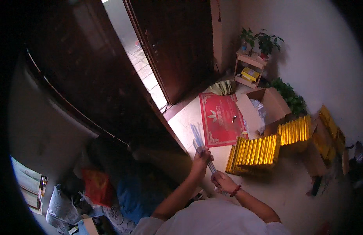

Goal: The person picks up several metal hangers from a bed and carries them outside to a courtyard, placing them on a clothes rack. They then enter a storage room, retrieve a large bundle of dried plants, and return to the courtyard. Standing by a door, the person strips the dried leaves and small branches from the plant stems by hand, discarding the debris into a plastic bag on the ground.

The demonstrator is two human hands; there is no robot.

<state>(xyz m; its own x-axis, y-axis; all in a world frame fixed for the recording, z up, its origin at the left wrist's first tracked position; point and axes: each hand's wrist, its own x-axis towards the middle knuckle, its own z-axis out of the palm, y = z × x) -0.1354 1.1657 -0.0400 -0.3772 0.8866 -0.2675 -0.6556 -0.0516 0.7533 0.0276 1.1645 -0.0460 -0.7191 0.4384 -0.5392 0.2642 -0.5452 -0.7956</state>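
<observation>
Between my two hands is a bundle of thin, pale sticks or strips (211, 166), blurred, so its exact kind is unclear. My left hand (202, 157) grips it farther from my body, and its loose upper ends fan out beyond the fingers. Nearer my chest, my right hand (224, 181) is closed around the lower part; a red bead bracelet (235, 191) circles that wrist. To the right of the hands, a stack of shiny gold packets (254, 151) stands on the floor. Behind it sits a second row of gold packets (294, 130).
An open cardboard box (276, 101) with clear plastic inside stands past a red doormat (219, 117). A small wooden shelf (252, 60) holds potted plants (266, 42). The dark door (175, 53) is ajar. At lower left lie bags, including a red one (96, 186).
</observation>
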